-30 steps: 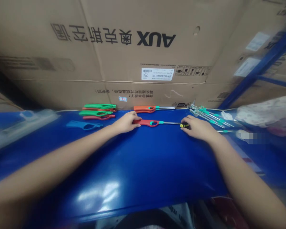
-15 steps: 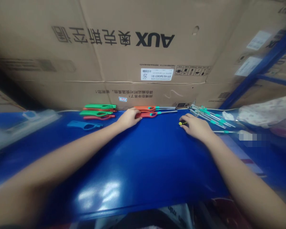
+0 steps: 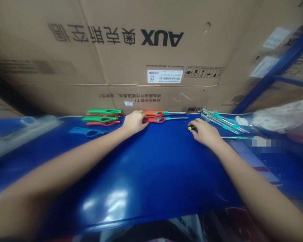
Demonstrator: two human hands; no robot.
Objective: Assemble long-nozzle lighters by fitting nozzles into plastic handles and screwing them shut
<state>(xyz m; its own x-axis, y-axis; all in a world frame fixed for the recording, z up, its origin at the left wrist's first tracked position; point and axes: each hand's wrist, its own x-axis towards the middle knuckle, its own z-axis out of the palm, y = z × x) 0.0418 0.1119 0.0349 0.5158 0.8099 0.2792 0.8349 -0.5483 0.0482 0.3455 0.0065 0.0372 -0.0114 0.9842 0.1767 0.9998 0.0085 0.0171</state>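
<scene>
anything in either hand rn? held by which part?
Left hand: red stick lighter, by the rear end of its handle. Right hand: black-and-yellow tool, near its yellow end; the rest is hidden.

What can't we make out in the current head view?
All in the head view:
- Left ends of the red utility lighter and orange utility lighter: covered by the left hand.
- Most of the yellow-and-black tool: wrapped in the right hand.
- Carton label's fine print: too small.
- White object, far right: pixelated.
</scene>
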